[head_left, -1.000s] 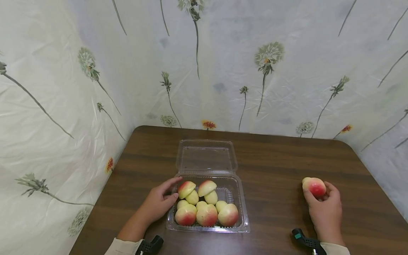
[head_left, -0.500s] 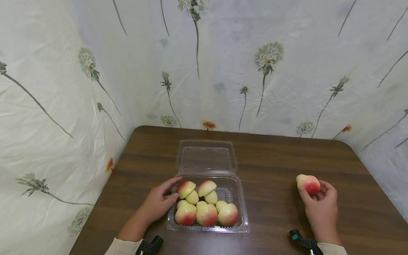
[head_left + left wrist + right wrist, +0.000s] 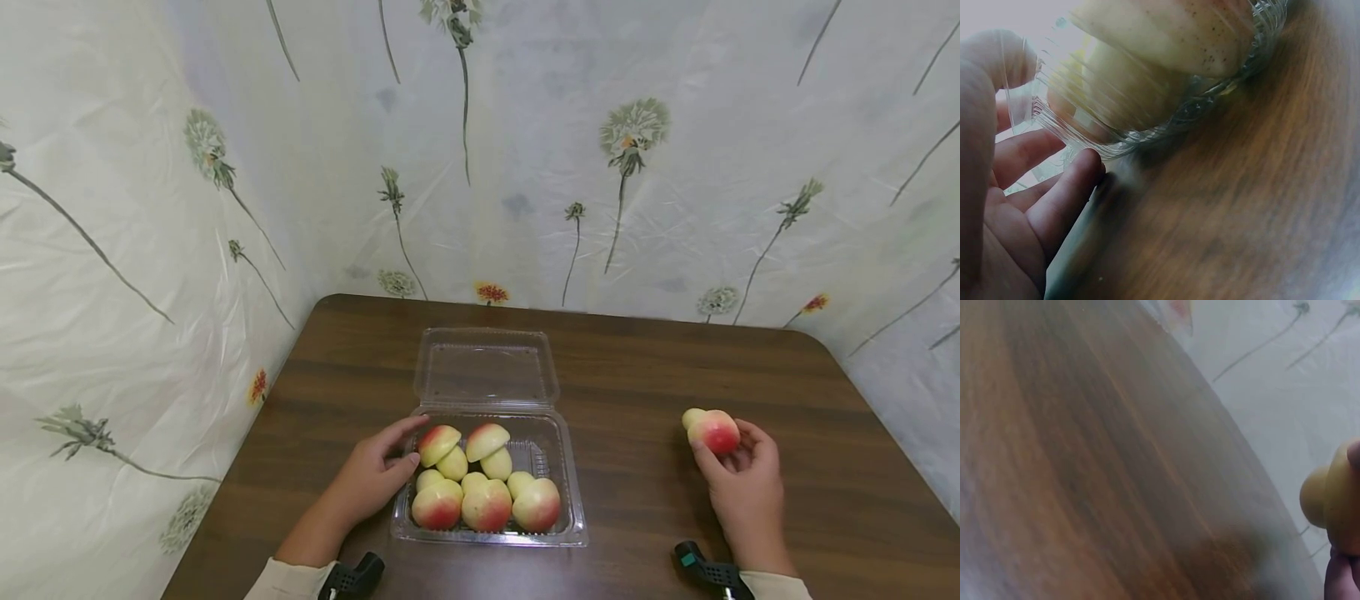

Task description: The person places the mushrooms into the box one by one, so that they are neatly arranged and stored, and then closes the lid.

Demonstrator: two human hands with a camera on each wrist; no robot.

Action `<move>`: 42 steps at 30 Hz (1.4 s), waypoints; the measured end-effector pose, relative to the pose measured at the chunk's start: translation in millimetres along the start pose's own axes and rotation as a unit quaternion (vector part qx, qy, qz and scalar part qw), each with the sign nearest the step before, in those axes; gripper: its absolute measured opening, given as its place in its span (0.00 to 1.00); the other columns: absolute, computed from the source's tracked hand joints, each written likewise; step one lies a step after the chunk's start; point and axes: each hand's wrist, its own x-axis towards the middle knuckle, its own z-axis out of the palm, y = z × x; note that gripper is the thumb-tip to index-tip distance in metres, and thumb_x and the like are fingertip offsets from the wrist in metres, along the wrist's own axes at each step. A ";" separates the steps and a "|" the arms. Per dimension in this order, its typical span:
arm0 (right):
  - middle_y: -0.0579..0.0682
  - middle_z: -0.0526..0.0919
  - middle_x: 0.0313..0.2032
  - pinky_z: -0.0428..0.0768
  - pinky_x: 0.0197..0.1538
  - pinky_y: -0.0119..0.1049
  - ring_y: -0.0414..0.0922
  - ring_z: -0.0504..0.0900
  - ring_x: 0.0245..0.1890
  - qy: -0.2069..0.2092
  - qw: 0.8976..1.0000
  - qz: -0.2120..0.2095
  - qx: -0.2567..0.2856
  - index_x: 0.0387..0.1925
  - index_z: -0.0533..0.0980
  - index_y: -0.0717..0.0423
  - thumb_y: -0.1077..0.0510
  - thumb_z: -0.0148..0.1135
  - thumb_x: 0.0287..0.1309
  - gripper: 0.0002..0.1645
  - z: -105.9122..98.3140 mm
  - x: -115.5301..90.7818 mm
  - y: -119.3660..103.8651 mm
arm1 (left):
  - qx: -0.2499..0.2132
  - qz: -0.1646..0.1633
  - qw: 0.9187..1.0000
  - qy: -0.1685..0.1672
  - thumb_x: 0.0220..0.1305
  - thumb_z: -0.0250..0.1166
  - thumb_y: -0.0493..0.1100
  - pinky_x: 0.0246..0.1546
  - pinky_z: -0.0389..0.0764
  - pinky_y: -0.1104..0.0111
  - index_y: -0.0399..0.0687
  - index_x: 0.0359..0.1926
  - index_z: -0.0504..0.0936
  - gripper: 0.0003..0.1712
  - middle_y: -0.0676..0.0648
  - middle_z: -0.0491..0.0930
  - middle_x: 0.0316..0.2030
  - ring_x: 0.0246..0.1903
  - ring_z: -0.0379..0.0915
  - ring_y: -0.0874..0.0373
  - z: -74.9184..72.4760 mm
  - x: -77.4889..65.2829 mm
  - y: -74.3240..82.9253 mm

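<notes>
My right hand (image 3: 746, 496) holds a mushroom-shaped piece (image 3: 714, 431), yellow with a red-blushed cap, above the right part of the table. Its rounded yellow stem (image 3: 1315, 497) points away from the fingers in the right wrist view. A clear plastic clamshell box (image 3: 577, 517) lies to the left with its lid tipped back. Several similar mushroom-shaped pieces (image 3: 487, 506) sit inside it, in a back and a front row. My left hand (image 3: 375, 475) grips the left rim of the box; fingertips (image 3: 1088, 162) touch its ribbed outer wall in the left wrist view.
The dark wood-grain table (image 3: 637, 467) has rounded back corners. The transparent lid (image 3: 486, 367) lies behind the box. Floral plastic sheeting (image 3: 525, 167) hangs behind the table and along its left. A black camera strap (image 3: 712, 571) circles the right wrist.
My right hand has moved left toward the box, carrying the mushroom-shaped piece. My left hand and the box have stayed in place.
</notes>
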 end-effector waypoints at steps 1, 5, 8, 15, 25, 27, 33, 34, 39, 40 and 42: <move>0.54 0.65 0.72 0.72 0.63 0.21 0.45 0.70 0.71 -0.002 1.000 -0.001 0.001 0.77 0.59 0.50 0.55 0.73 0.64 0.47 0.4 -0.7 -0.5 | 0.002 0.001 1.000 0.001 0.73 0.64 0.38 0.60 0.80 0.64 0.61 0.74 0.74 0.31 0.47 0.70 0.75 0.69 0.73 0.48 0.0 0.2 -0.3; 0.55 0.65 0.73 0.71 0.64 0.21 0.46 0.69 0.73 -0.008 1.000 -0.005 0.003 0.78 0.59 0.50 0.54 0.73 0.64 0.47 1.6 -2.5 -2.6 | 0.007 0.001 1.000 0.004 0.73 0.64 0.38 0.60 0.79 0.65 0.61 0.73 0.74 0.31 0.48 0.70 0.75 0.68 0.73 0.49 0.1 0.5 -0.2; 0.55 0.65 0.74 0.71 0.64 0.20 0.46 0.68 0.73 -0.013 1.000 -0.009 0.002 0.78 0.59 0.50 0.54 0.73 0.65 0.47 2.8 -4.2 -3.7 | 0.008 0.000 1.000 0.003 0.73 0.64 0.38 0.61 0.79 0.65 0.60 0.73 0.74 0.31 0.48 0.70 0.75 0.68 0.73 0.50 0.1 0.8 -0.1; 0.55 0.67 0.74 0.71 0.63 0.20 0.45 0.69 0.73 -0.019 1.000 -0.025 0.002 0.77 0.60 0.50 0.54 0.74 0.64 0.46 4.4 -5.8 -4.2 | 0.010 0.008 1.000 0.008 0.72 0.64 0.37 0.59 0.80 0.65 0.59 0.73 0.75 0.31 0.46 0.72 0.73 0.67 0.74 0.49 0.3 1.3 -1.3; 0.54 0.70 0.71 0.72 0.62 0.19 0.43 0.72 0.70 -0.021 0.999 -0.035 0.022 0.73 0.62 0.48 0.58 0.74 0.63 0.43 9.1 -9.5 -7.4 | 0.013 0.013 1.000 0.006 0.72 0.65 0.37 0.59 0.80 0.66 0.59 0.73 0.75 0.31 0.47 0.73 0.72 0.66 0.75 0.50 0.4 2.4 -2.2; 0.55 0.69 0.71 0.72 0.63 0.20 0.43 0.72 0.71 -0.023 0.999 -0.038 0.022 0.74 0.62 0.49 0.58 0.74 0.63 0.43 9.6 -10.8 -8.5 | 0.015 0.014 1.000 0.006 0.72 0.65 0.37 0.58 0.80 0.66 0.59 0.73 0.75 0.30 0.47 0.73 0.72 0.66 0.76 0.50 0.4 2.3 -2.1; 0.52 0.67 0.71 0.73 0.59 0.18 0.43 0.72 0.72 -0.026 0.998 -0.043 0.026 0.73 0.63 0.51 0.58 0.75 0.62 0.43 12.3 -14.3 -11.7 | 0.005 0.015 1.000 0.005 0.72 0.64 0.37 0.57 0.81 0.68 0.57 0.73 0.75 0.30 0.47 0.73 0.72 0.66 0.76 0.50 0.1 1.3 -1.6; 0.52 0.67 0.71 0.73 0.59 0.18 0.43 0.72 0.72 -0.028 0.998 -0.043 0.026 0.74 0.63 0.51 0.57 0.75 0.62 0.44 12.6 -14.8 -12.3 | 0.004 0.015 1.000 0.005 0.72 0.64 0.37 0.57 0.81 0.69 0.57 0.73 0.75 0.30 0.46 0.73 0.72 0.66 0.75 0.50 0.1 1.2 -1.7; 0.53 0.68 0.72 0.73 0.59 0.19 0.45 0.72 0.72 -0.035 0.998 -0.040 0.019 0.75 0.62 0.52 0.56 0.75 0.63 0.44 13.0 -17.7 -15.2 | 0.011 0.012 1.000 0.005 0.72 0.65 0.37 0.57 0.80 0.69 0.59 0.73 0.75 0.30 0.47 0.73 0.72 0.66 0.75 0.50 0.1 1.2 -1.3; 0.53 0.68 0.72 0.73 0.59 0.19 0.45 0.72 0.72 -0.037 0.998 -0.040 0.018 0.75 0.62 0.52 0.56 0.74 0.63 0.44 13.1 -18.2 -15.6 | 0.013 0.011 1.000 0.006 0.72 0.65 0.37 0.58 0.80 0.69 0.59 0.73 0.75 0.30 0.47 0.73 0.72 0.66 0.76 0.50 0.1 1.2 -1.3; 0.53 0.68 0.72 0.73 0.58 0.18 0.45 0.73 0.71 -0.039 0.998 -0.042 0.022 0.75 0.63 0.51 0.57 0.74 0.63 0.44 13.8 -19.1 -16.0 | 0.015 0.010 1.000 0.007 0.72 0.65 0.37 0.58 0.79 0.69 0.60 0.72 0.75 0.30 0.47 0.73 0.72 0.66 0.75 0.51 0.1 1.1 -1.2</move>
